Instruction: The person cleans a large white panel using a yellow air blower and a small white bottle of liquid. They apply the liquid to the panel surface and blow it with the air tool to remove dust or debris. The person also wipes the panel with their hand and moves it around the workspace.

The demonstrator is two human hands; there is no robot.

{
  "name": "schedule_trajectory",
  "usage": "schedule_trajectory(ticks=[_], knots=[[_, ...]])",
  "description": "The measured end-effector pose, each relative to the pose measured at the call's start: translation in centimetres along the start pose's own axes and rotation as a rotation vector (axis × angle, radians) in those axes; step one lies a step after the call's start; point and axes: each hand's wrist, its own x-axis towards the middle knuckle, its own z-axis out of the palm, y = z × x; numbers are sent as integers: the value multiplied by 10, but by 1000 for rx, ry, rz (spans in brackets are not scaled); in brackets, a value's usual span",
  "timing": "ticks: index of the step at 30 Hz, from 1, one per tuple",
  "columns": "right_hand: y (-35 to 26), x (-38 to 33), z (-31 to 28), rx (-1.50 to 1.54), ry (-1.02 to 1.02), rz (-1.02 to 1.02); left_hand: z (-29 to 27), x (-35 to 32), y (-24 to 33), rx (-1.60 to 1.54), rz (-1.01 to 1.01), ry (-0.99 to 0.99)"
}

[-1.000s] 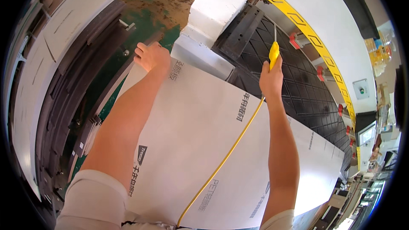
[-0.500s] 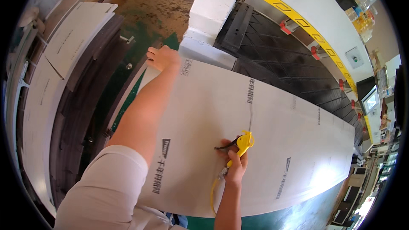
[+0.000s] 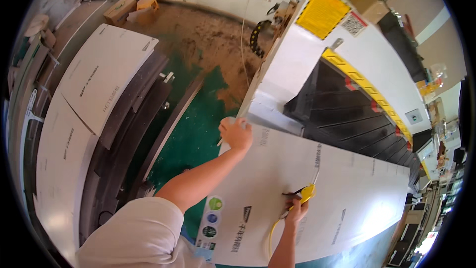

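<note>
White, dark-printed rectangular board (image 3: 285, 168) lies below my hands, long axis running left to right. My left hand (image 3: 237, 135) is at its far-left corner, fingers half curled; can't tell if they grip. My right hand (image 3: 297, 211), inboard of the board's edges, is closed round a yellow, black-levered air gun (image 3: 308, 192), nozzle toward the far edge. White-framed machine (image 3: 292, 79) sits beyond the board; stacked white-and-dark panels (image 3: 82, 82) left of it.

got 1 air gun (image 3: 308, 192) in the right grip (image 3: 296, 211), 1 board (image 3: 325, 208) under it, 3 round logos (image 3: 212, 218) left of it
</note>
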Motion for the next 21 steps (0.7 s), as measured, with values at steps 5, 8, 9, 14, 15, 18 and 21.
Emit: schedule_trajectory(ticks=[5, 8, 9, 14, 15, 18, 21], knots=[[15, 8, -7, -121, 58, 36, -25, 19, -19, -2, 225, -197], [18, 12, -9, -209, 83, 61, -45, 44, -52, -41, 476, -356], [12, 10, -2, -209, 102, 54, -55, 58, -62, -71, 556, -423], [6, 7, 4, -168, 101, 47, -93, 158, -43, 106, 870, -1023], [3, 8, 9, -157, 90, 35, -89, 178, -42, 131, 1025, -1062], [-3, 8, 17, -120, 109, 67, -69, 201, 5, 439, 1190, -1288], [0, 10, 17, -155, 132, 37, -43, 216, 27, 353, 1842, -1222]])
